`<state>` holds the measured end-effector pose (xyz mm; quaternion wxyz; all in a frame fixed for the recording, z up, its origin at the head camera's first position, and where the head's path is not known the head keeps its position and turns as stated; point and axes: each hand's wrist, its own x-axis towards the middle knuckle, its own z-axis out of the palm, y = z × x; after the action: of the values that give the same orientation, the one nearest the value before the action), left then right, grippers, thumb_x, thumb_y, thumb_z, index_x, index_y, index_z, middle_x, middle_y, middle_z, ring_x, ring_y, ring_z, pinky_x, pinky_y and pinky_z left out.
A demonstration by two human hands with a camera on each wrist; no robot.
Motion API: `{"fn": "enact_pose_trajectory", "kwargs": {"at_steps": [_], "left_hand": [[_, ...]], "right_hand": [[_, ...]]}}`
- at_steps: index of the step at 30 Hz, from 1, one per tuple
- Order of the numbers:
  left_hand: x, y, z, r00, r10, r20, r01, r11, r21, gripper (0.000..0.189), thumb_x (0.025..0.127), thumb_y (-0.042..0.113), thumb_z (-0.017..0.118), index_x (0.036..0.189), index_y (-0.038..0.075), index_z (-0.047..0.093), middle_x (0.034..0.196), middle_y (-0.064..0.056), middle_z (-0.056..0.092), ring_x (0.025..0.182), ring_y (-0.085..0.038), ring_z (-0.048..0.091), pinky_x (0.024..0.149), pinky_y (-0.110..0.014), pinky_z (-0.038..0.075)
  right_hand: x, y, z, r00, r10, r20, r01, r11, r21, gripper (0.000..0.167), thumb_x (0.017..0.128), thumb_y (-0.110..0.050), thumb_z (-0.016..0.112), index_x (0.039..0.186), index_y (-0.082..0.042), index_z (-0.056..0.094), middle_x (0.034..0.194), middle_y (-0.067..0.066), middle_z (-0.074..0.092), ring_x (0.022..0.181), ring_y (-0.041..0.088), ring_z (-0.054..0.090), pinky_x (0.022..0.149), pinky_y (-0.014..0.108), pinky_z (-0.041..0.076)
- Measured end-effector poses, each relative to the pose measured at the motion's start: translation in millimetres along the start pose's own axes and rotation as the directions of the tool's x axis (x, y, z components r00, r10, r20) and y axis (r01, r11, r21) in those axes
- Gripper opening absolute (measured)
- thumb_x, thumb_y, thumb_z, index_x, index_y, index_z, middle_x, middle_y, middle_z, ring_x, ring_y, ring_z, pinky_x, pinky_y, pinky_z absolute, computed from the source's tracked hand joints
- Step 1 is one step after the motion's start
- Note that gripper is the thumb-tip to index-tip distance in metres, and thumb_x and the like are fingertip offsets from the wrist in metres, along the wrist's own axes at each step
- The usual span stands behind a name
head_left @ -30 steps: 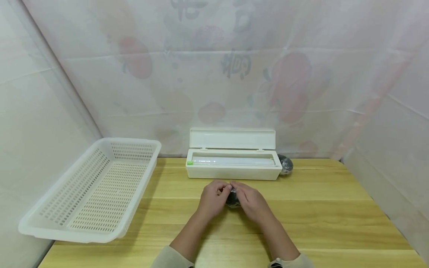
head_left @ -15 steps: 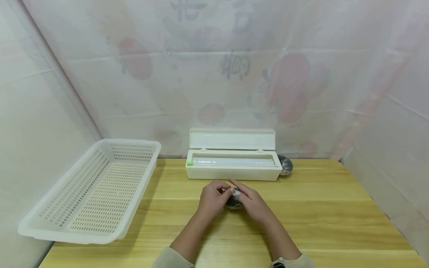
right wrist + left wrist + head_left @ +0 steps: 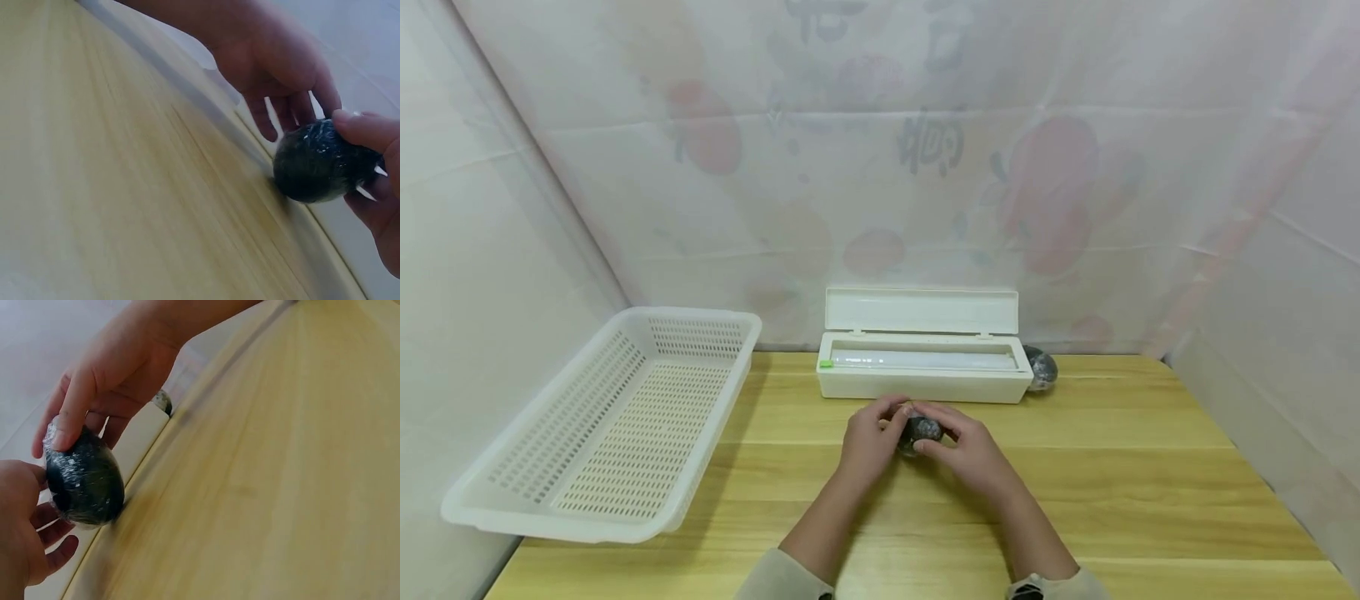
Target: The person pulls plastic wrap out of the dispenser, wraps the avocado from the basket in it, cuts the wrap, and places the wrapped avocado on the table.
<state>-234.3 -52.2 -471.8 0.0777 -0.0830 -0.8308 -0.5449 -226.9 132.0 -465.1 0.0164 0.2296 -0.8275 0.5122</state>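
Note:
A dark green, egg-shaped avocado (image 3: 923,430), tightly covered in clear cling film, is between my two hands just in front of the white box. With its thumb and fingertips my left hand (image 3: 867,442) holds the far left end. My right hand (image 3: 973,454) grips it from the right, thumb on the near side and fingers over the far side. The left wrist view shows the wrapped avocado (image 3: 87,481) with glossy creases and the right thumb (image 3: 67,428) on it. From the right wrist view, the avocado (image 3: 322,162) appears just above the table.
Behind the hands stands a white cling film box (image 3: 925,387), lid up, with a film roll (image 3: 921,360) inside and a green slider (image 3: 826,364). Another dark wrapped avocado (image 3: 1042,369) lies at its right end. A white slotted basket (image 3: 700,467) sits at the left.
The right thumb has moved from the film on top to the avocado's near side. The avocado is turned and slightly farther from me, with more of its wrapped surface showing.

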Motion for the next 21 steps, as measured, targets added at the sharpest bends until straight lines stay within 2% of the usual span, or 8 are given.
{"fn": "enact_pose_trajectory", "kwargs": {"at_steps": [2,5,7,10,12,16,18,21], "left_hand": [[-1.5,1.1,1.6,0.996,0.065,0.054,-0.067,0.997,0.048,0.033,0.101,0.032,0.055,0.128,0.017,0.067,0.117,0.000,0.071,0.109,-0.019,0.066,0.091,-0.037,0.055],[-4.1,3.2,2.3,0.978,0.129,0.166,-0.148,0.983,0.105,0.039,0.104,0.029,0.048,0.140,0.016,0.056,0.136,0.000,0.061,0.128,-0.020,0.055,0.106,-0.042,0.045],[-5.1,3.9,2.0,0.960,0.142,0.242,-0.172,0.979,0.110,0.045,0.102,0.027,0.048,0.147,0.016,0.048,0.142,0.001,0.055,0.133,-0.020,0.050,0.110,-0.042,0.041],[-6.1,3.1,2.4,0.935,0.156,0.318,-0.204,0.971,0.123,0.060,0.095,0.024,0.057,0.152,0.016,0.038,0.148,0.000,0.048,0.136,-0.019,0.045,0.112,-0.043,0.038],[-7.2,2.0,3.8,0.928,0.167,0.332,-0.225,0.964,0.144,0.069,0.092,0.024,0.065,0.153,0.013,0.034,0.149,-0.003,0.046,0.136,-0.021,0.045,0.112,-0.043,0.039],[-10.2,0.6,6.9,0.944,0.139,0.299,-0.197,0.965,0.173,0.081,0.087,0.031,0.076,0.153,0.009,0.033,0.149,-0.010,0.046,0.136,-0.027,0.045,0.111,-0.046,0.039],[-10.5,0.2,7.5,0.949,0.117,0.294,-0.167,0.974,0.150,0.079,0.088,0.032,0.074,0.152,0.010,0.034,0.148,-0.011,0.046,0.135,-0.027,0.046,0.110,-0.046,0.040],[-9.4,-1.3,7.4,0.936,0.124,0.329,-0.175,0.976,0.132,0.068,0.094,0.030,0.065,0.151,0.008,0.035,0.148,-0.010,0.045,0.135,-0.024,0.044,0.111,-0.045,0.038]], "right_hand": [[-0.1,1.6,-0.8,0.999,0.021,-0.041,-0.022,1.000,-0.022,0.050,0.089,-0.032,0.072,0.136,-0.023,0.060,0.140,-0.001,0.058,0.132,0.024,0.052,0.106,0.043,0.044],[0.0,3.3,-2.5,0.993,0.061,-0.099,-0.066,0.997,-0.044,0.049,0.089,-0.036,0.071,0.135,-0.020,0.061,0.137,0.001,0.061,0.129,0.023,0.055,0.104,0.041,0.046],[0.0,3.0,-3.4,0.988,0.090,-0.125,-0.096,0.994,-0.046,0.047,0.091,-0.037,0.069,0.134,-0.020,0.062,0.135,0.002,0.062,0.126,0.023,0.056,0.101,0.041,0.048],[0.5,3.2,-3.5,0.978,0.133,-0.158,-0.138,0.990,-0.020,0.043,0.092,-0.035,0.068,0.132,-0.018,0.064,0.134,0.004,0.063,0.123,0.024,0.059,0.098,0.037,0.050],[0.7,3.6,-3.1,0.970,0.168,-0.177,-0.169,0.986,0.011,0.039,0.093,-0.033,0.068,0.129,-0.017,0.066,0.131,0.006,0.065,0.119,0.023,0.060,0.095,0.032,0.051],[1.8,4.9,-2.5,0.950,0.242,-0.196,-0.235,0.970,0.060,0.035,0.094,-0.032,0.067,0.123,-0.013,0.070,0.124,0.008,0.068,0.114,0.021,0.061,0.090,0.024,0.050],[2.6,6.3,-2.3,0.943,0.268,-0.197,-0.263,0.963,0.052,0.034,0.095,-0.033,0.066,0.120,-0.011,0.071,0.120,0.009,0.070,0.113,0.021,0.062,0.091,0.027,0.050],[3.7,7.6,-1.5,0.939,0.286,-0.189,-0.294,0.956,-0.015,0.035,0.096,-0.037,0.063,0.118,-0.011,0.072,0.118,0.008,0.070,0.114,0.023,0.063,0.096,0.037,0.051]]}}
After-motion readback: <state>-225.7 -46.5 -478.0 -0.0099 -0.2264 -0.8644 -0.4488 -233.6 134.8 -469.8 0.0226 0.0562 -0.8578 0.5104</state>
